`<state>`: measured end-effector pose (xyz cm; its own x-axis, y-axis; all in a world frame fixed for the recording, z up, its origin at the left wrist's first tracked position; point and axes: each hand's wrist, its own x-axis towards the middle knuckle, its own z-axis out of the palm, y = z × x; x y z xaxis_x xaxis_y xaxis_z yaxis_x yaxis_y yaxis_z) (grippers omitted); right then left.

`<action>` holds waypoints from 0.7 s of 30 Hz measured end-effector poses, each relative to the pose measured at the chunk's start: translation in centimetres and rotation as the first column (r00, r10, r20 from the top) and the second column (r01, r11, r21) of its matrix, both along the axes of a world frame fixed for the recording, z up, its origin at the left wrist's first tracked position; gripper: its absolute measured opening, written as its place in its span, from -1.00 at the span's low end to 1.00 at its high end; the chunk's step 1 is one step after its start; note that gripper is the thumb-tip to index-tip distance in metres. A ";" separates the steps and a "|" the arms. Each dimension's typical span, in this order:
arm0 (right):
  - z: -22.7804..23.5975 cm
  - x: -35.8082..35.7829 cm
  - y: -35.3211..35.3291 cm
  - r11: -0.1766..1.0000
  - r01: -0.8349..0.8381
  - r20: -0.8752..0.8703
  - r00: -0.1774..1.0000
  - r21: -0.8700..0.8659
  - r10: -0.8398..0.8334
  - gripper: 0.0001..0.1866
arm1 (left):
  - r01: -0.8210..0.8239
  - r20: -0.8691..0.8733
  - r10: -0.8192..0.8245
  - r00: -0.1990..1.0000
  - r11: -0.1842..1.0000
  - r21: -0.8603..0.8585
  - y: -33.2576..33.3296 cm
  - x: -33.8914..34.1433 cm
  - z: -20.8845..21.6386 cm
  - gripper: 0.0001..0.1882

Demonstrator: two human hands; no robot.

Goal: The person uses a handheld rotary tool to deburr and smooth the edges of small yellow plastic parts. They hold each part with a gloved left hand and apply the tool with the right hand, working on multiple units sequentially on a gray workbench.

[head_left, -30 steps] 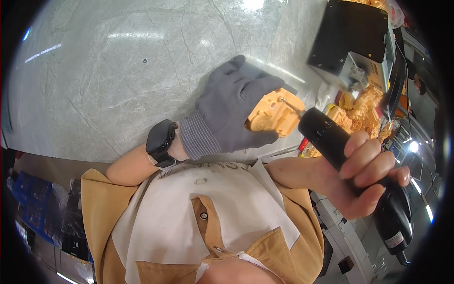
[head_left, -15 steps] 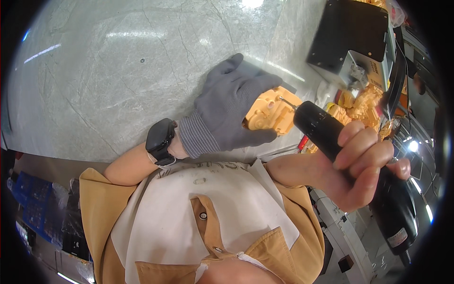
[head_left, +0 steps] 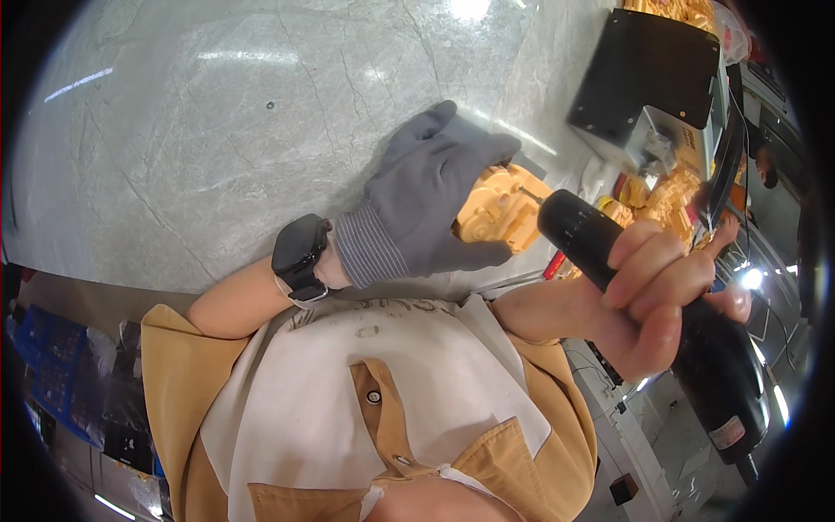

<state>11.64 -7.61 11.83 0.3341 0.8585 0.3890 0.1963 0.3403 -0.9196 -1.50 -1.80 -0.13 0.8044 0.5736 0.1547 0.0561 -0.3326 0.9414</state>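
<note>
My left hand (head_left: pixel 426 191), in a grey glove, grips an orange-yellow moulded plastic part (head_left: pixel 500 209) between thumb and fingers, its recessed side facing up. A black electric screwdriver (head_left: pixel 578 230) lies in my bare right hand (head_left: pixel 648 287), whose fingers wrap round its body. The tool slants down toward the left, and its thin bit reaches the upper right portion of the plastic part. Whether a screw sits under the bit is too small to make out. A black watch (head_left: pixel 300 252) is on my left wrist.
At the right of the grey marbled table (head_left: pixel 191 165) stands a black-topped metal box (head_left: pixel 648 65). Beside it lies a heap of similar orange-yellow parts (head_left: pixel 670 200). A red-handled item (head_left: pixel 554 264) lies near the table's edge. Blue crates (head_left: pixel 56 365) stand at the lower left.
My view has shifted slightly. One right-hand finger has lifted off the screwdriver's body and now points up. Bit and plastic part keep nearly the same position relative to each other.
</note>
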 end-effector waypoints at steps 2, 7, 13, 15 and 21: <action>0.1 1.4 -0.2 0.988 -0.154 0.046 0.987 -0.006 0.154 -0.57 | -0.008 -0.014 0.008 1.000 1.000 0.016 0.0 -0.1 0.0 -0.30; -0.4 0.7 -0.3 0.992 -0.104 0.024 0.994 0.068 0.103 -0.54 | -0.010 -0.010 0.010 1.000 1.000 0.019 -0.2 0.0 0.1 -0.32; -0.8 0.4 -1.2 0.970 0.118 -0.144 0.986 0.215 -0.088 -0.51 | 0.034 -0.018 -0.034 0.999 0.998 0.044 0.1 0.3 1.0 -0.26; 0.2 1.1 -3.9 0.867 0.300 -0.361 0.920 0.398 -0.153 -0.61 | 0.026 0.082 -0.018 0.996 0.995 -0.094 0.8 0.2 2.0 -0.29; 2.7 3.2 -9.4 0.653 0.591 -0.330 0.807 0.474 -0.490 -0.77 | 0.007 0.432 0.156 0.888 0.936 -0.351 1.4 -1.8 4.5 -0.39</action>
<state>14.83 -16.96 14.52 0.7702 0.1723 0.6141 0.3749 0.6566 -0.6544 -3.31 -0.42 4.33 0.6471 0.7110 0.2752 -0.3850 -0.0068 0.9229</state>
